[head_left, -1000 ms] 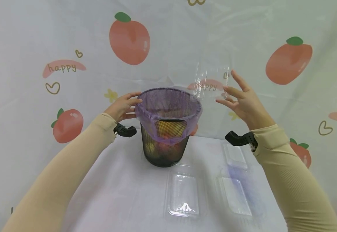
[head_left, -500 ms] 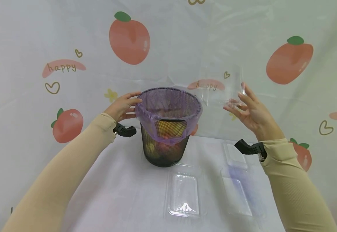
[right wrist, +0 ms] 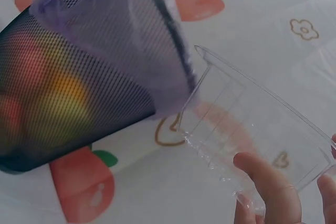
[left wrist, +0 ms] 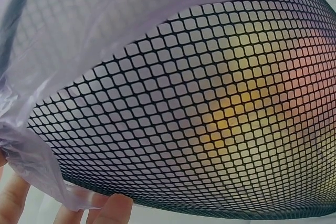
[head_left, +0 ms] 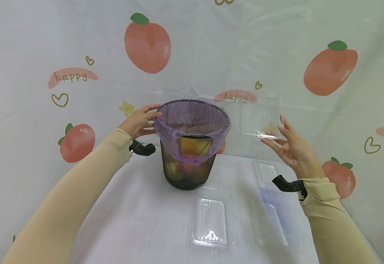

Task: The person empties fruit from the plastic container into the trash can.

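Observation:
A black mesh wastebasket [head_left: 186, 172] stands on the white cloth, lined with a purple plastic bag [head_left: 195, 156] folded over its rim. Rounded yellow and red things [right wrist: 31, 66] show through the mesh. At the basket's left side, my left hand [head_left: 140, 122] rests its extended fingers against the bagged rim; fingertips [left wrist: 118, 208] appear along the mesh in the left wrist view. My right hand [head_left: 291, 146] pinches a clear plastic box [head_left: 259, 117] by its right edge, holding it up in the air right of the basket. The box looks see-through, with nothing visible inside.
One clear plastic tray [head_left: 211, 220] lies on the cloth in front of the basket. Another clear tray [head_left: 271, 220] lies to its right, and a third [head_left: 267, 175] farther back. Behind everything hangs a white backdrop [head_left: 192, 47] printed with red fruit.
My right hand has lowered and moved to the right with the clear plastic box, away from above the basket's right rim, and the box has turned. My left hand has stayed at the rim.

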`<state>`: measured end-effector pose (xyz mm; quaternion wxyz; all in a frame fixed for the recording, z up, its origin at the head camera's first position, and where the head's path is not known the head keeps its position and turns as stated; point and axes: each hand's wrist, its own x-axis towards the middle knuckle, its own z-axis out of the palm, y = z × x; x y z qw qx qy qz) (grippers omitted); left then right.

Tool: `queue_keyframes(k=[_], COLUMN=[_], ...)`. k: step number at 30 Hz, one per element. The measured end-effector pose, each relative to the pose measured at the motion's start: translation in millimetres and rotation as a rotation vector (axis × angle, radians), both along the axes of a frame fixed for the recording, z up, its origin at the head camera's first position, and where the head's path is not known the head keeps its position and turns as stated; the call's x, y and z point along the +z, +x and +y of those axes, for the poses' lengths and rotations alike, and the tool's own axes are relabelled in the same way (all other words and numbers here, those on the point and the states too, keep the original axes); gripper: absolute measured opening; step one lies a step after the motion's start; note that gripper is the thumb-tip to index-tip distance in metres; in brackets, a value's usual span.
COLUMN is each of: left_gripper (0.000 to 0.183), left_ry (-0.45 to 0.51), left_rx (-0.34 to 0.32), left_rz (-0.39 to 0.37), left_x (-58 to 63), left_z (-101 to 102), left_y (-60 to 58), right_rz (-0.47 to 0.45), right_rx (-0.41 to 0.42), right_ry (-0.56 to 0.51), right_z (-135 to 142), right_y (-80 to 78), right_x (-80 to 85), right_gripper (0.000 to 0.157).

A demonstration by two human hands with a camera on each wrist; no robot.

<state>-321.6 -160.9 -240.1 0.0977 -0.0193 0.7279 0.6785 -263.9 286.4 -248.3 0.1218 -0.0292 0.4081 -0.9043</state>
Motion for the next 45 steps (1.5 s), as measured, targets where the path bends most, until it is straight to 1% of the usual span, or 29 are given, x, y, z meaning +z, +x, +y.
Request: queue_keyframes(k=[5, 13, 23, 25, 27, 29, 32, 34, 39, 45], left_gripper=[0.055, 0.056, 0.055, 0.055, 0.055, 0.056, 0.055, 0.055, 0.056, 0.056], left_ry=[0.002, -0.014, -0.014, -0.013, -0.008, -0.007, -0.002, 0.000, 0.009, 0.003], left_rx=[0.000, -0.022, -0.003, -0.002, 0.000, 0.000, 0.000, 0.000, -0.005, 0.002], left_rz=[-0.004, 0.009, 0.003, 0.002, 0.001, 0.001, 0.002, 0.004, 0.011, 0.011], left_x=[0.1, 0.4, 1.6, 1.7, 1.5, 1.0, 0.3, -0.2, -0.7, -0.5], left_z=[0, -1, 0, 1, 1, 1, 1, 1, 1, 1], left_y=[-0.5, 0.4, 1.2, 1.1, 0.9, 0.6, 0.2, 0.0, 0.2, 0.5], right_rz=[-0.015, -0.046, -0.093, -0.094, -0.094, -0.085, -0.071, -0.065, -0.070, -0.067], right_rx=[0.008, 0.016, 0.027, 0.033, 0.039, 0.048, 0.056, 0.059, 0.063, 0.085], right_ry=[0.020, 0.123, 0.264, 0.288, 0.317, 0.351, 0.409, 0.441, 0.504, 0.553], right_z=[4, 7, -3, -5, -8, -11, -15, -17, -22, -27], right_y=[0.4, 0.0, -2.5, -3.2, -4.0, -4.8, -5.8, -6.8, -10.2, -14.5], right_x=[-20.9, -51.6, -84.3, -89.6, -94.5, -99.6, -106.3, -110.3, -117.1, -123.2], right_gripper=[0.063, 0.070, 0.065, 0.062, 0.063, 0.065, 0.072, 0.073, 0.072, 0.071])
